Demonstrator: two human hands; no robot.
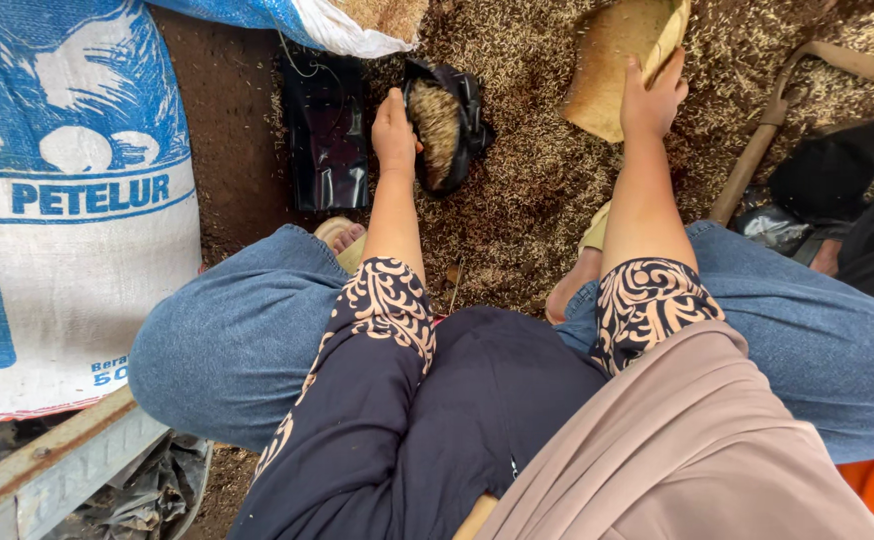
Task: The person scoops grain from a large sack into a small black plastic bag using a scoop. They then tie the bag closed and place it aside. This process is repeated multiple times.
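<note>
Head view: two hands at work over a floor of unhusked grain

Head view showed a seated person's knees in blue denim, with both arms reaching forward in dark sleeves patterned in cream. The left hand [394, 128] was closed on the rim of a small black plastic bag [449, 120], holding its mouth open; the bag lay on the ground partly filled with husked-looking grain [438, 130]. The right hand [653, 98] was closed on the near edge of a tan woven scoop [617, 60], thumb on top, fingers hidden beneath it. The scoop rested tilted on the loose grain spread [537, 190] covering the ground.

Just left of the filled bag lay a stack of flat black bags [327, 140], touching bare brown earth. A large white and blue woven sack [67, 200] closed off the left side, and another sack [327, 22] hemmed the top edge. A wooden handle [757, 150] slanted across the right, beside dark bundles [827, 175]. Open room remained only between the two hands and just ahead of the sandalled feet [347, 238].

The scoop's far end was cut off by the frame. What the wooden handle belonged to could not be made out, and the dark bundles on the right were unclear.
</note>
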